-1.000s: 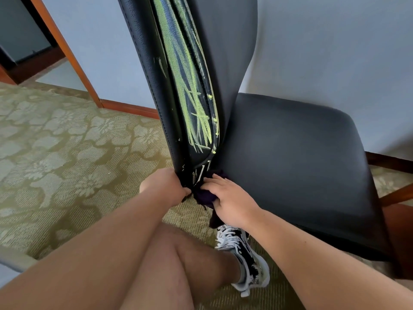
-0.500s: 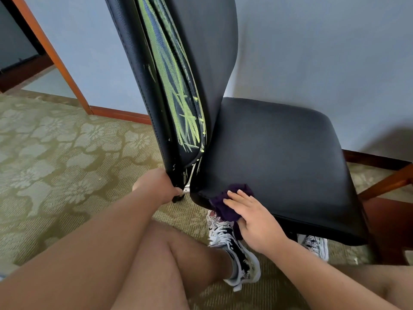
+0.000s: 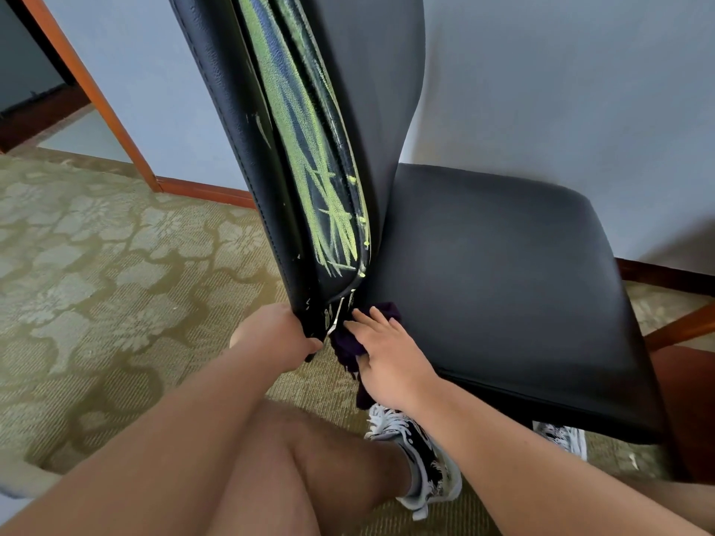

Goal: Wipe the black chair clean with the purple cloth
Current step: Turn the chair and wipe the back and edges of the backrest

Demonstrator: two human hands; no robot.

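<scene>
Two hands busy | left hand (image 3: 276,334) grips bottom of chair (image 3: 503,284) back | right hand (image 3: 387,357), fingers (image 3: 377,317) flat, presses cloth (image 3: 348,348) on seat corner | next, probably: yellow scribbles (image 3: 321,179)

Wall (image 3: 561,90): pale blue-grey, plain. Carpet (image 3: 96,265): olive with a cream floral pattern. Baseboard (image 3: 205,189): reddish wood. Door frame (image 3: 89,90): matching wood, far left. Wooden furniture (image 3: 681,400): reddish-brown, right edge.
</scene>
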